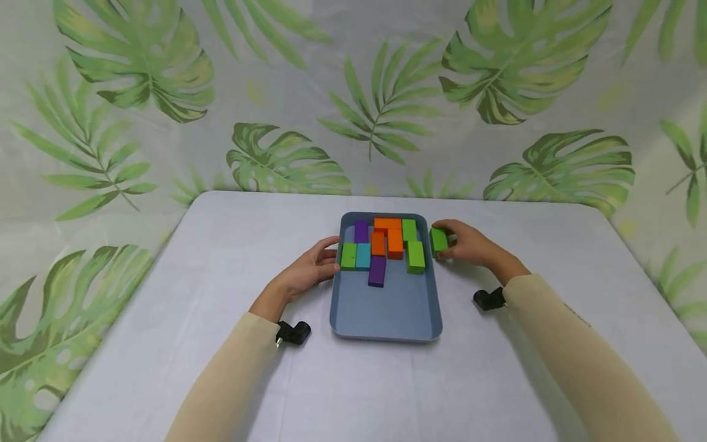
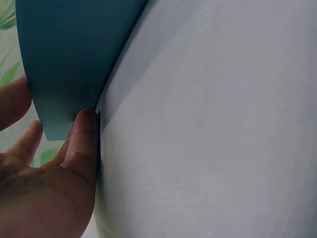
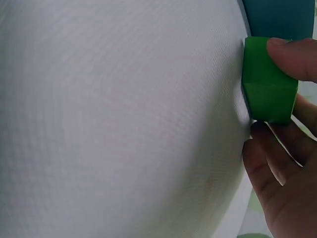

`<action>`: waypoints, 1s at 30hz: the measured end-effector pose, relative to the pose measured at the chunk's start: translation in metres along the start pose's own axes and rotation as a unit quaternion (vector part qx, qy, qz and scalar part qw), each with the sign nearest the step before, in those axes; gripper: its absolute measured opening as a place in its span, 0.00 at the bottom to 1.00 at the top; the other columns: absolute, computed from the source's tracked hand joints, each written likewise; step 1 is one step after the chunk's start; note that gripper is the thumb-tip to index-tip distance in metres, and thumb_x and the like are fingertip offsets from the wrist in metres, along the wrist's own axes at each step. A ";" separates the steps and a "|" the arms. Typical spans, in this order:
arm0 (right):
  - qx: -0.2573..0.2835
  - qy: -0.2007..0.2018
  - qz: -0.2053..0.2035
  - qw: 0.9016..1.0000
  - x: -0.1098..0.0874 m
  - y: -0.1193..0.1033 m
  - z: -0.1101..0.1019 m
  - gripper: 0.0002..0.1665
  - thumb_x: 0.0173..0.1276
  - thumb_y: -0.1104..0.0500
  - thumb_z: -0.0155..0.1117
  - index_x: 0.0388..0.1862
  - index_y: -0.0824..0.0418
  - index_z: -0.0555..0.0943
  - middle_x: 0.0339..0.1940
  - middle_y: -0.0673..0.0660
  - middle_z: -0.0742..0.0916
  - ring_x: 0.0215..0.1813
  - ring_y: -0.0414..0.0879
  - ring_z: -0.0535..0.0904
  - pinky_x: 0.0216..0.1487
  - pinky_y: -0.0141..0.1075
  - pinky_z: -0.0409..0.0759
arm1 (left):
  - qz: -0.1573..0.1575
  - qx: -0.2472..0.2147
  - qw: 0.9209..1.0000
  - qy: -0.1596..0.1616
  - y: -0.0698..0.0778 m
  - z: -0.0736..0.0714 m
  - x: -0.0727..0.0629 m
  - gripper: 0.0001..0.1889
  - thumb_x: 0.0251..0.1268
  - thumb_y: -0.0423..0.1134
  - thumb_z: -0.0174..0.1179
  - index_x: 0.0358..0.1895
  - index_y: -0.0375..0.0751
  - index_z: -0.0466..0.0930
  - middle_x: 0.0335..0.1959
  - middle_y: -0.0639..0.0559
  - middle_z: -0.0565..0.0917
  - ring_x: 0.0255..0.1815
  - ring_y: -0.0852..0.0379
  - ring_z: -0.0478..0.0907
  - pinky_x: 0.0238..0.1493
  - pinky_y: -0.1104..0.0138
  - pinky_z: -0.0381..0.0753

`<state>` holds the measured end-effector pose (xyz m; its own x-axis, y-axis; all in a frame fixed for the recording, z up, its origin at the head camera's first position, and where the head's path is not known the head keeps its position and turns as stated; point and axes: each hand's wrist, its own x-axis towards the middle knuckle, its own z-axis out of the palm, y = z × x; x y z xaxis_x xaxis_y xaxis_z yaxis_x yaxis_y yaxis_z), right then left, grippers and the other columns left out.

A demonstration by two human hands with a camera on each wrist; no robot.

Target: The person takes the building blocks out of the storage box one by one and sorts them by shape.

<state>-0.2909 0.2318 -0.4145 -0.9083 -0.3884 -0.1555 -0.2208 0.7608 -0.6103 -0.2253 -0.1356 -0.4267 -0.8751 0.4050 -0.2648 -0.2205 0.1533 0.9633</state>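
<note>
A grey-blue rectangular tray (image 1: 386, 313) lies on the table, with several purple, orange, green and teal blocks in its far half. My left hand (image 1: 307, 270) touches the tray's left side, thumb and fingers spread along it. In the left wrist view those fingertips (image 2: 86, 116) rest against the tray's outer wall (image 2: 69, 59). Just outside the tray's right edge, my right hand (image 1: 474, 244) holds a green block (image 1: 439, 240) between thumb and fingers. The right wrist view shows this green block (image 3: 270, 82) low at the table surface, close beside the tray wall (image 3: 282, 17).
Inside the tray, a purple block (image 1: 377, 271) extends nearest the front, and a green block (image 1: 415, 256) stands near the right wall. White cloth (image 1: 386, 393) covers the table. Behind it hangs a leaf-patterned curtain (image 1: 298, 92).
</note>
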 end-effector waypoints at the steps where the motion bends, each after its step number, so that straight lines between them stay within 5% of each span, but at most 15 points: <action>1: -0.001 -0.001 0.001 1.000 0.000 0.000 0.000 0.45 0.60 0.61 0.70 0.74 0.67 0.62 0.72 0.70 0.70 0.69 0.66 0.68 0.70 0.60 0.69 | -0.001 0.001 1.000 0.000 -0.001 0.000 0.000 0.38 0.72 0.27 0.52 0.80 0.53 0.49 0.77 0.37 0.60 0.77 0.42 0.61 0.75 0.50 0.65; 13: -0.037 0.014 -0.039 0.998 -0.007 -0.008 -0.004 0.46 0.60 0.59 0.70 0.75 0.66 0.62 0.73 0.70 0.69 0.69 0.67 0.68 0.67 0.61 0.71 | 0.001 0.005 1.000 0.001 0.002 0.002 0.000 0.38 0.72 0.27 0.52 0.80 0.52 0.49 0.76 0.37 0.61 0.76 0.42 0.62 0.75 0.50 0.66; 30: -0.060 0.046 -0.121 0.990 -0.029 -0.052 -0.025 0.31 0.68 0.60 0.65 0.69 0.62 0.71 0.69 0.64 0.75 0.68 0.64 0.70 0.66 0.61 0.73 | 0.007 -0.003 1.000 0.010 0.001 0.001 0.000 0.38 0.71 0.26 0.53 0.80 0.51 0.50 0.76 0.36 0.62 0.75 0.42 0.63 0.74 0.51 0.68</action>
<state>-0.2617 0.2167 -0.3593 -0.8513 -0.5214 0.0585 -0.4708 0.7099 -0.5238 -0.2249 -0.1342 -0.4258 -0.8869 0.3882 -0.2502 -0.2102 0.1431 0.9671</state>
